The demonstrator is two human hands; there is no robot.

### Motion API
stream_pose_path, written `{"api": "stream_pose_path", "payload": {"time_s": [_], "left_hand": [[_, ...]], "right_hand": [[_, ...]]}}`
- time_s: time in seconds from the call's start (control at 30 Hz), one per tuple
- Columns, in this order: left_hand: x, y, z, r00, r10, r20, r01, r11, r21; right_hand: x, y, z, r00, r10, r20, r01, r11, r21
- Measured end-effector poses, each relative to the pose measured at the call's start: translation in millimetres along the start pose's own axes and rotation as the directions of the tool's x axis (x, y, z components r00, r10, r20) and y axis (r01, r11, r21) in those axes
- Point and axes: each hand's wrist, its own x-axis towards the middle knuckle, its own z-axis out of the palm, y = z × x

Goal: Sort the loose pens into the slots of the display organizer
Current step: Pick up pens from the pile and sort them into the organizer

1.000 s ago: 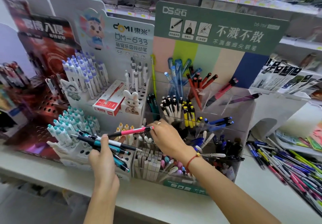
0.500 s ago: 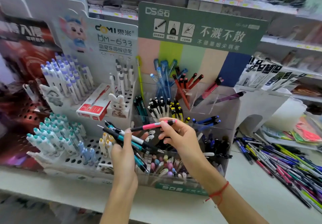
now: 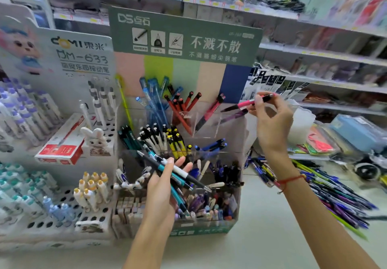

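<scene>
One pink pen lifted, one bundle of pens held.

I see my right hand (image 3: 270, 118) raised, pinching the pink pen (image 3: 248, 102) just above the upper right slot of the display organizer (image 3: 234, 224). My left hand (image 3: 162, 187) grips a bundle of pens (image 3: 178, 174), about five, before the lower slots. The green header reads "DS"; the white stand (image 3: 62, 59) reads "DOMI".

Hands: two, left hand (image 3: 161, 187) and right hand (image 3: 270, 118).
Pink pen (image 3: 247, 103) in the right hand: one.
Bundle of pens (image 3: 176, 172) in the left hand: one; pens within too overlapped to count.
Display organizers: two, a green-headed organizer (image 3: 184, 38) and a white stand (image 3: 83, 55).
Red box (image 3: 60, 143): one.
Rabbit figure (image 3: 96, 141): one.
Red wrist cord (image 3: 290, 179): one.
Loose pen heap (image 3: 326, 193): one, uncounted.
</scene>
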Motion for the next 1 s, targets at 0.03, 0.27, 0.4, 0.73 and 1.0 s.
{"api": "stream_pose_path", "payload": {"time_s": [0.03, 0.27, 0.4, 0.73, 1.0], "left_hand": [[-0.7, -0.1, 0.2, 1.0, -0.002, -0.003, 0.002, 1.0, -0.005], [-5.3, 4.0, -6.7, 1.0, -0.002, -0.018, 0.002, 0.999, 0.036], [-8.8, 4.7, -10.4, 1.0, 0.0, -0.026, 0.0, 1.0, -0.004], [-15.0, 2.5, -16.2, 0.996, 0.061, 0.061, -0.064, 0.997, 0.049], [-3.9, -5.0, -16.6, 0.996, 0.082, 0.018, -0.084, 0.987, 0.14]], "right_hand": [[3.1, 0.5, 5.7, 0.999, -0.022, 0.037, 0.023, 1.0, -0.014], [14.1, 14.2, 47.9, 0.972, -0.082, 0.222, 0.145, 0.947, -0.287], [12.4, 19.7, 64.1, 0.932, -0.166, 0.323, 0.308, 0.831, -0.463], [-8.4, 0.3, 42.1, 0.95, -0.215, 0.225, 0.287, 0.883, -0.371], [-114.3, -20.0, 19.4, 0.606, 0.082, 0.791, 0.315, 0.889, -0.333]]}}
